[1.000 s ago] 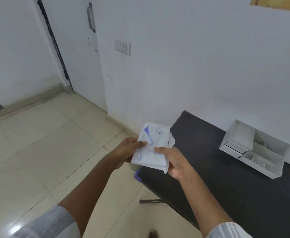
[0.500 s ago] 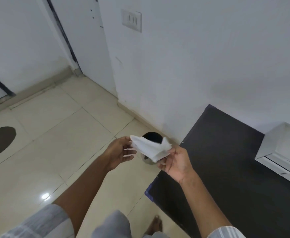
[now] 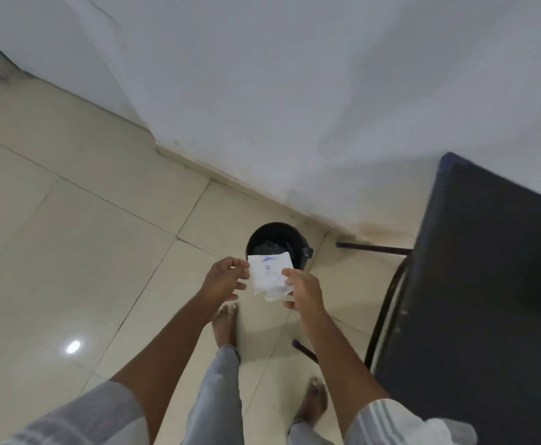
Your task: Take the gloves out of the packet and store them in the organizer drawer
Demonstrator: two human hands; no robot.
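- The person is now looking down over a black dustbin (image 3: 277, 240) beside the dark table (image 3: 487, 284); the organizer is no longer showing, so they are probably discarding wrapping.
- The left hand (image 3: 224, 279) is pinching the white packet (image 3: 269, 274) at its left edge, other fingers loosely spread.
- The right hand (image 3: 303, 292) is gripping its right edge.
- The packet is hanging above the bin; whether gloves are inside cannot be told.

Your way down into the open black bin (image 3: 275, 242) is blocked only by the white packet (image 3: 269, 274) hanging over its mouth. Left of the bin lies bare floor (image 3: 86, 239); right of it stands the dark table (image 3: 487, 284), with the wall (image 3: 295, 91) close behind.
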